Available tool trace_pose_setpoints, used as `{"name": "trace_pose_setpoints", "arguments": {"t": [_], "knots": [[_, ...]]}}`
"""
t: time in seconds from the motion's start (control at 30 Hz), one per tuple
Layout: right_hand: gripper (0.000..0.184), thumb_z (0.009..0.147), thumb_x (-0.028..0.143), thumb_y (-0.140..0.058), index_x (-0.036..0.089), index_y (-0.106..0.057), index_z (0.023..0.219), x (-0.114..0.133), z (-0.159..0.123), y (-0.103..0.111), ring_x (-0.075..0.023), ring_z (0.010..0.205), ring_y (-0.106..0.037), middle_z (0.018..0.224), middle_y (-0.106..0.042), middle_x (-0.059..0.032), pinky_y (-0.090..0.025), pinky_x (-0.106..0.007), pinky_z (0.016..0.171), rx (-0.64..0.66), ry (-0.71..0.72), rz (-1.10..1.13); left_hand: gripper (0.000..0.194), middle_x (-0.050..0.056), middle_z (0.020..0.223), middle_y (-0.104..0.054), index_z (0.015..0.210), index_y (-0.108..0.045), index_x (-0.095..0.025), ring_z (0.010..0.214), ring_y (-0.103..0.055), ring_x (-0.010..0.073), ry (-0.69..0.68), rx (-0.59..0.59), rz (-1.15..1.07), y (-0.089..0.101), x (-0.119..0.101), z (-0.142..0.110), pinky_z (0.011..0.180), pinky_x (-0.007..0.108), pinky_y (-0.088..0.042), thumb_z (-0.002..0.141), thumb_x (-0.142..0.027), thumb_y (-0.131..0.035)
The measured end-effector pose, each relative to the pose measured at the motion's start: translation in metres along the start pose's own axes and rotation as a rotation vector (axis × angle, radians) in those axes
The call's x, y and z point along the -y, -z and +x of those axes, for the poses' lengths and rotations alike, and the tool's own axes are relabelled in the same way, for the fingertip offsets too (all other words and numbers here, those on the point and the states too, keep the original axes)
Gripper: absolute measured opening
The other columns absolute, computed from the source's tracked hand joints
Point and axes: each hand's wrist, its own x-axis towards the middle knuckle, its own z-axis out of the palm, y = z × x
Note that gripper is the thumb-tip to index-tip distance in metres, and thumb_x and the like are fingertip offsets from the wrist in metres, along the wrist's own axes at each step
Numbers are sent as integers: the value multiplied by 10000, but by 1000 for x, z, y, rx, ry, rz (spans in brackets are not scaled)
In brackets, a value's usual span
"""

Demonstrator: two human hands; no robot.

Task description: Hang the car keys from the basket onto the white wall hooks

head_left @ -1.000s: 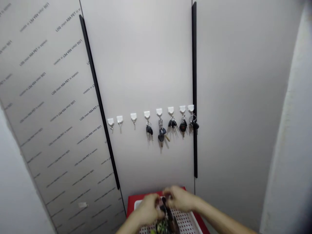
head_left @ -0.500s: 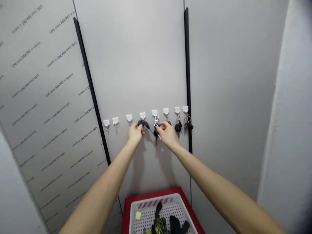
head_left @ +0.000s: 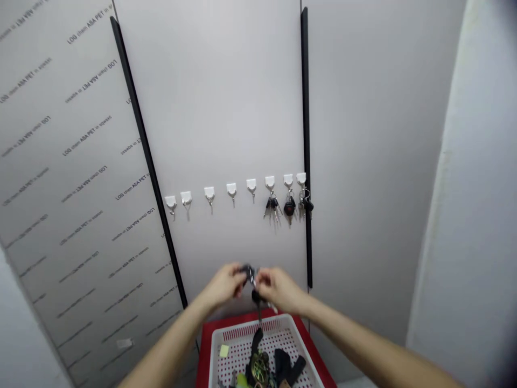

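Observation:
In the head view a bunch of black-headed keys (head_left: 256, 296) with a shiny metal clip hangs between my two hands, slightly blurred. My left hand (head_left: 226, 283) is closed on the dark upper end of the bunch. Beside it, my right hand (head_left: 279, 289) pinches the same bunch near the metal part. One key points down over the far rim of a white perforated basket (head_left: 238, 334). Inside the basket lie a tangle of brass-coloured keys or rings (head_left: 259, 368) and dark pieces (head_left: 285, 364).
A row of white hooks (head_left: 231, 188) runs across the grey panel above my hands. Three key bunches hang on the right-hand hooks, one a dark key fob (head_left: 289, 207). The basket rests on a red surface (head_left: 205, 345). Black vertical strips (head_left: 306, 134) edge the panel.
Both hands have come down from the hooks with the key bunch, to just above the basket. The hook they were at now shows bare. The view has shifted slightly.

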Motion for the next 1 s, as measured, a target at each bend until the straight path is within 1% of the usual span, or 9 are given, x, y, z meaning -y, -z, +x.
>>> {"name": "trace_pose_setpoints", "arguments": {"t": [0.13,0.23,0.27,0.33,0.43,0.5,0.6,0.73,1.0], "knots": [[193,523,104,-360,149,-542,568,-68,-35,-48,-75,438,-424,475,-504,16,-290,-172,393,100,-170,-146,125,-56,386,-388,589,-469,-144,364,-387,76,252,140,183,-42,72,-20,402,201,-310,596,-127,-346],[195,536,135,-383,186,-566,576,-73,-31,-31,-113,510,-489,539,-560,0,-352,-201,448,100,-98,-174,147,32,612,-547,666,-523,-126,603,-504,154,203,116,399,-49,80,-17,574,272,-372,545,-140,-442],[192,556,159,-392,197,-572,611,-65,-24,-13,-124,558,-505,592,-578,-9,-379,-217,503,8,-42,-171,206,72,736,-566,730,-530,-114,704,-507,182,148,81,417,-47,71,-10,641,292,-368,537,-157,-472],[248,612,230,-393,194,-553,798,-43,-4,33,-148,718,-510,821,-572,-49,-390,-261,662,-389,31,-167,363,132,952,-515,898,-486,-88,845,-475,201,28,-29,355,-41,40,12,732,302,-346,557,-212,-499],[367,630,298,-410,141,-472,956,-11,30,98,-172,812,-485,927,-519,-92,-361,-314,733,-850,99,-231,498,146,1062,-442,1027,-387,-92,871,-469,189,-115,-247,194,-38,-22,55,747,295,-351,589,-299,-502],[431,618,321,-438,120,-433,999,-1,48,121,-176,762,-500,855,-538,-100,-372,-326,697,-902,51,-258,576,140,1057,-446,1064,-338,-111,887,-464,191,-160,-412,144,-43,-58,81,743,298,-355,571,-345,-525],[357,624,315,-434,122,-473,922,0,63,130,-149,621,-513,673,-556,-60,-393,-292,611,-876,-9,-216,550,119,944,-520,1031,-361,-120,832,-491,202,-130,-579,153,-54,-89,108,703,313,-370,557,-336,-538],[245,662,294,-359,135,-510,772,6,71,140,-100,490,-492,607,-542,-25,-392,-228,519,-903,69,-51,185,67,746,-582,761,-519,-133,710,-525,168,-148,-545,183,-57,-99,122,632,271,-385,633,-241,-442],[197,639,271,-397,140,-525,713,57,71,165,-88,560,-484,615,-541,0,-373,-205,548,-843,272,-72,199,33,628,-575,711,-527,-123,530,-509,90,-317,-550,78,-26,-132,128,517,194,-381,677,-238,-368]]}}
